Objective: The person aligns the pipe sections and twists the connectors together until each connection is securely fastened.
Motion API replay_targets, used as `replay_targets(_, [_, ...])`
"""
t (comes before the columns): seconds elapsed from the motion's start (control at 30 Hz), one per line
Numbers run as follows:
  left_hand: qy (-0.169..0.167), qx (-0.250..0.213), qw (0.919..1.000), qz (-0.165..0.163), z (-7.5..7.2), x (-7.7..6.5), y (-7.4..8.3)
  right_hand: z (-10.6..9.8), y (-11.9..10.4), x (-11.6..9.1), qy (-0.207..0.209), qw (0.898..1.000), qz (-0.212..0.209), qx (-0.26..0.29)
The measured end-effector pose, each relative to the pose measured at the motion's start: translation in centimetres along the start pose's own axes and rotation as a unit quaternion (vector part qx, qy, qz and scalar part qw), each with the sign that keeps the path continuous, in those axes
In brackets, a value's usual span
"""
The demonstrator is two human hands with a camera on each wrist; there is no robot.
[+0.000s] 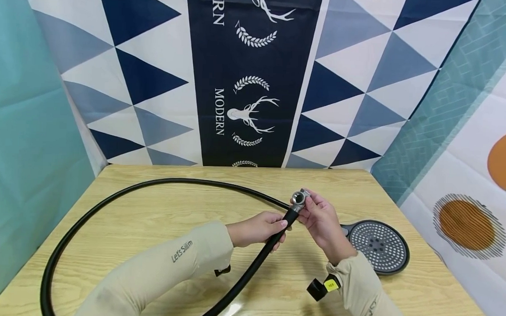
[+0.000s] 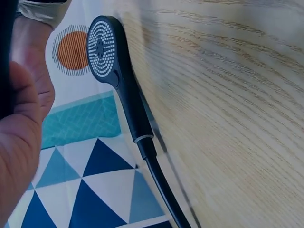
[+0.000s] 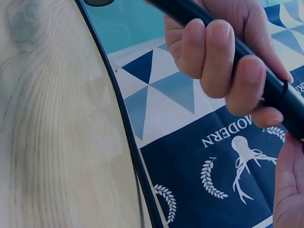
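Observation:
My left hand (image 1: 256, 229) grips a black shower hose (image 1: 253, 266) just below its end, thumb along the top and fingers curled round it. At that end sits a shiny metal fitting (image 1: 298, 198) with a round threaded opening facing up. My right hand (image 1: 321, 221) pinches this fitting from the right between thumb and fingers. In the right wrist view the left fingers (image 3: 216, 57) wrap the black tube, and the right hand's fingertips (image 3: 286, 161) meet its lower end. The fitting itself is out of that view.
A dark round shower head (image 1: 377, 246) with a pale nozzle face lies on the wooden table (image 1: 159, 210) at the right, partly behind the right forearm. Its handle (image 2: 135, 114) joins the hose, which loops widely across the left side. Patterned cloths (image 1: 155, 80) hang behind.

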State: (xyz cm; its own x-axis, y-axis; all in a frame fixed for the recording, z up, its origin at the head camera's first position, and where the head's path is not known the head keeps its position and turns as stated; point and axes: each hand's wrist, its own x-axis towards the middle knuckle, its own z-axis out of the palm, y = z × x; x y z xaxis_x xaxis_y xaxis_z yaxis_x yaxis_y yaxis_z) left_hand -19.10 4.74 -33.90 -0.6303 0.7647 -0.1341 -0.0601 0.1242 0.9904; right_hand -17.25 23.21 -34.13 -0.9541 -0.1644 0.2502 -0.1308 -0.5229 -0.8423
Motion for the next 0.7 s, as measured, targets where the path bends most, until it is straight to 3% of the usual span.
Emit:
replay_targets(0.2, [0.059, 0.012, 0.9982, 0.000, 0.4, 0.4, 0.0, -0.2, -0.3, 0.2, -0.002, 1.000, -0.005, 0.006])
replay_targets(0.37, [0.073, 0.022, 0.9966, 0.034, 0.7, 0.3, -0.4, -0.3, -0.3, -0.1, -0.019, 1.000, -0.019, 0.007])
replay_targets(0.53, [0.067, 0.046, 0.9931, 0.084, 0.7, 0.1, -0.3, 0.2, -0.8, 0.1, -0.025, 0.999, -0.026, 0.010])
replay_targets(0.7, [0.047, 0.035, 0.9939, 0.093, 1.0, 0.2, 0.0, 0.7, -1.1, 0.1, -0.002, 0.999, -0.037, -0.024])
